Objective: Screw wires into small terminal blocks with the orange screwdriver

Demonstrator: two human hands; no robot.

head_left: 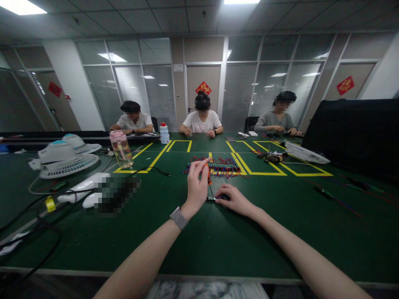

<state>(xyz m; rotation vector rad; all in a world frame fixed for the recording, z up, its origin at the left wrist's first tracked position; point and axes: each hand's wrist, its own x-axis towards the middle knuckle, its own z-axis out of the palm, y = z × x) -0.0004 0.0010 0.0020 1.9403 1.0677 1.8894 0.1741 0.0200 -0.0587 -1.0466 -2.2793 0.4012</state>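
An orange-handled screwdriver (210, 180) stands nearly upright in my left hand (196, 182), its fingers closed around the handle. The thin shaft reaches down to a small circuit board (211, 199) on the green table. My right hand (235, 200) is closed on the board's right end, where a dark part shows under the fingers. Whether the screwdriver's tip touches a screw is too small to tell. Just beyond my hands lies a row of small boards (226, 167) with red and blue wires.
Yellow tape (264, 173) marks boxes on the table (187, 236). At left are white fans (67, 160), a pink-lidded bottle (121, 149), a power strip (82, 187) and black cables. Pliers-like tools (272, 157) and a white keyboard (307, 153) lie right. Three people sit opposite.
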